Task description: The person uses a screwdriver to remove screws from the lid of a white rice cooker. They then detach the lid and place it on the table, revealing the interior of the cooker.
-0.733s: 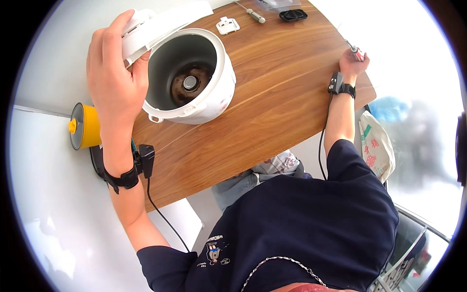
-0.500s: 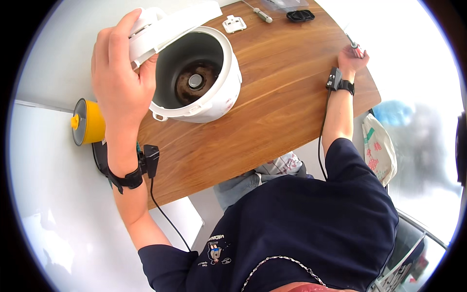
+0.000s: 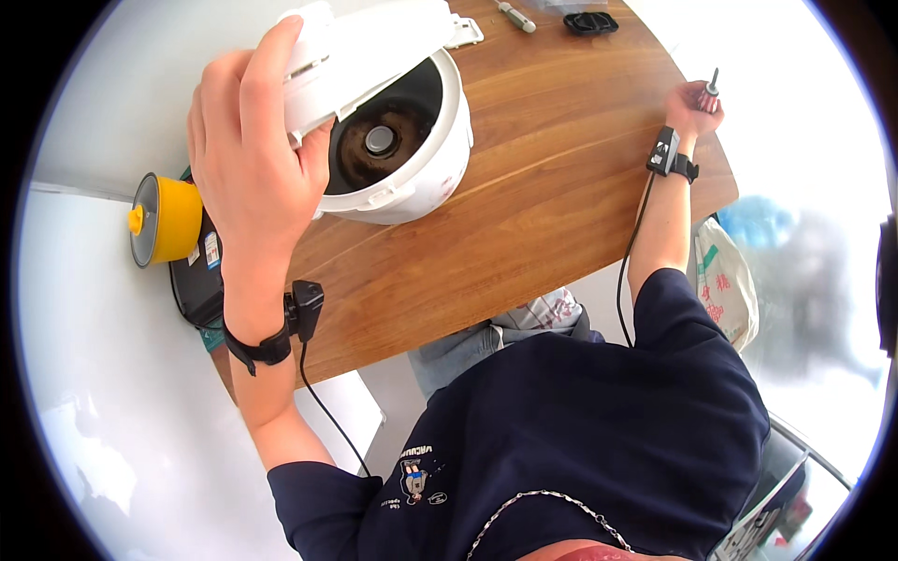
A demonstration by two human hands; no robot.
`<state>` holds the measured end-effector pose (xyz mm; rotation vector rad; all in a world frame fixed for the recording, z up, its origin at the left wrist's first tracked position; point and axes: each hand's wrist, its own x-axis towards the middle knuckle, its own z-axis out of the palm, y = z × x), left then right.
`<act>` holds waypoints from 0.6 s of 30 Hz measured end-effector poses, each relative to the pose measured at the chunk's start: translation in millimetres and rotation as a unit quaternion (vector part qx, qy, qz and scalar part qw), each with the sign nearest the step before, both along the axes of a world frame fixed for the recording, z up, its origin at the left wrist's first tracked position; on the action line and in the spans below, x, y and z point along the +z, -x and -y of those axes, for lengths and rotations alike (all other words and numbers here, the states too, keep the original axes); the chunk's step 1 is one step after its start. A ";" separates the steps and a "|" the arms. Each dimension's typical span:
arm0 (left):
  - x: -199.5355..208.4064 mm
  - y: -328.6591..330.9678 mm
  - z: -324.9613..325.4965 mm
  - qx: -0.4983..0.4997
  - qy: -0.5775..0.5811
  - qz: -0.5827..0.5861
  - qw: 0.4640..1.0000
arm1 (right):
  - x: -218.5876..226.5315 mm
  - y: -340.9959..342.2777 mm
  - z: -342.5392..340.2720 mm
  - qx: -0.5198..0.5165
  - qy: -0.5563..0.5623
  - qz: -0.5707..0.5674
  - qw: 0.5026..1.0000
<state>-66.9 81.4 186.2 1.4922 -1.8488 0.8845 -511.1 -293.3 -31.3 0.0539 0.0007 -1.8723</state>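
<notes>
A white rice cooker [image 3: 438, 178] stands at the far left of the wooden table. Its dark inside has a brown-stained bottom with a round grey knob in the middle. My left hand [image 3: 253, 159] is closed on the edge of the white rice cooker lid [image 3: 379, 51], which tilts over the back left part of the opening. Far to the right, my right hand [image 3: 690, 117] is closed around a screwdriver [image 3: 711, 97] with a reddish handle, its shaft pointing up. The fingers there show only in part.
Behind the cooker lies a small white plastic piece [image 3: 465, 32], partly covered by the lid. A second screwdriver [image 3: 515, 16] and a black tray-like part [image 3: 590, 23] lie at the table's far side. A yellow pot [image 3: 173, 220] is on the left. A pale bag [image 3: 725, 290] hangs beyond the right edge.
The lid has come right and lower over the cooker, with my left hand on it. My right hand has turned, so the screwdriver's shaft points more upright. The view has shifted slightly.
</notes>
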 end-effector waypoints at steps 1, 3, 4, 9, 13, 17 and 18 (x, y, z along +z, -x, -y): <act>-4.8 -0.6 -1.3 0.007 -0.001 0.010 1.000 | 0.4 4.3 1.8 0.003 0.005 0.004 1.000; -16.0 2.2 -6.1 0.020 -0.001 0.026 0.999 | 5.5 12.5 3.4 0.008 0.016 0.013 1.000; -20.1 3.5 -7.8 0.021 -0.011 0.027 0.999 | 5.6 17.1 0.9 0.021 0.030 0.009 0.999; -21.9 3.5 -22.2 0.052 -0.094 0.095 0.990 | 1.3 27.1 -7.2 0.031 0.018 -0.014 0.999; -20.0 3.8 -22.3 0.020 -0.119 0.092 0.988 | -23.4 41.8 -1.5 0.035 0.057 -0.026 0.997; -37.5 3.8 -26.8 0.028 -0.112 0.105 0.988 | -15.1 27.5 -4.9 0.013 0.014 -0.076 0.997; -40.1 3.8 -28.2 0.036 -0.116 0.105 0.987 | 6.1 7.9 -19.6 0.001 -0.034 -0.076 0.997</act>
